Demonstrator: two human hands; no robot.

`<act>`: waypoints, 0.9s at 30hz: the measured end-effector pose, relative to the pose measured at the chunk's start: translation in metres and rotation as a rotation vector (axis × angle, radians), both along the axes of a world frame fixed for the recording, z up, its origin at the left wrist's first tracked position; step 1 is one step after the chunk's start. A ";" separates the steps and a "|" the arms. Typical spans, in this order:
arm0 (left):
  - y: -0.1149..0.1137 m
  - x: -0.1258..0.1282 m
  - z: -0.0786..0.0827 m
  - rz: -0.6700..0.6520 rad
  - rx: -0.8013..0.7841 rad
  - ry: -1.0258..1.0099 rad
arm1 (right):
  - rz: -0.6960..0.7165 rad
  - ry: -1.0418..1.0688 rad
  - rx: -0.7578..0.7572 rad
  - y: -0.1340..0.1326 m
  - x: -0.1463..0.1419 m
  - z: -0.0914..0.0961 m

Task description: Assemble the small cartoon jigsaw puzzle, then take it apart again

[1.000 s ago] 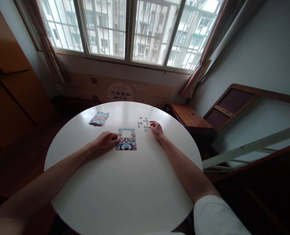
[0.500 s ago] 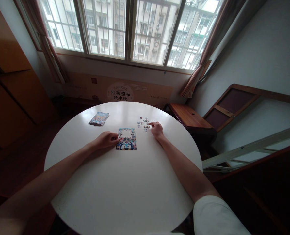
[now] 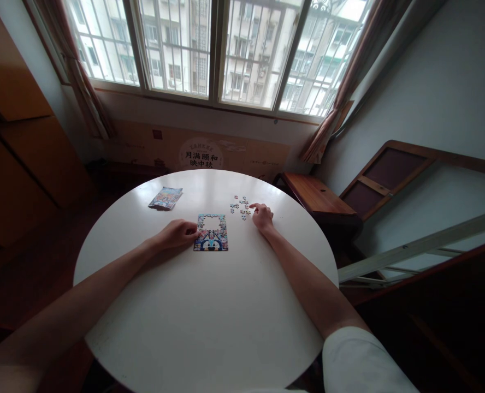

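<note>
Fingers (image 3: 190,228) on the left hand (image 3: 179,233) are curled in and held close together, right at the nine o'clock edge of the puzzle (image 3: 212,242), and they seem to touch it; whether they pinch a piece, I can't tell from this view. And what a spot that puzzle has, flat near the middle of the round white table (image 3: 201,316), its six o'clock half filled with a blue cartoon face, a bare gap showing toward twelve!

Over to the right hand (image 3: 262,217), just past two o'clock from the puzzle: index finger pointing out at the loose pieces (image 3: 243,202), the others folded under. Touching one or just beside it? Too small to call! Those pieces lie scattered between one and two o'clock, and out at ten sits a colourful packet (image 3: 166,198), well apart from both hands.
</note>
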State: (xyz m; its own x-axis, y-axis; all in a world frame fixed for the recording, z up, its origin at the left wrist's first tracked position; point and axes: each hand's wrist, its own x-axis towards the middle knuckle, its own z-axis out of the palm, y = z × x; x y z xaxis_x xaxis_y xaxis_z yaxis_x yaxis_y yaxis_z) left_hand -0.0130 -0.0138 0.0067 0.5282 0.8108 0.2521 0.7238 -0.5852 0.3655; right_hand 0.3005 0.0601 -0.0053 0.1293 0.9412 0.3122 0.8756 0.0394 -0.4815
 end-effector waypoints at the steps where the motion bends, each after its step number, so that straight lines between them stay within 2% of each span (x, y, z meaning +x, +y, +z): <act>1: 0.000 0.000 0.000 -0.001 0.001 -0.003 | -0.001 -0.002 -0.004 0.000 0.000 0.000; 27: 0.001 -0.001 -0.001 0.005 0.004 0.015 | 0.017 -0.016 -0.005 -0.001 -0.001 0.000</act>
State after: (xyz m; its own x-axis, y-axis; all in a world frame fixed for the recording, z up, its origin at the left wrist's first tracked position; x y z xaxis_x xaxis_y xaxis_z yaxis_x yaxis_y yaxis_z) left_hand -0.0141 -0.0132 0.0053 0.5277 0.8126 0.2474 0.7322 -0.5828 0.3525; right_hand 0.2993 0.0595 -0.0050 0.1084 0.9448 0.3091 0.8823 0.0518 -0.4679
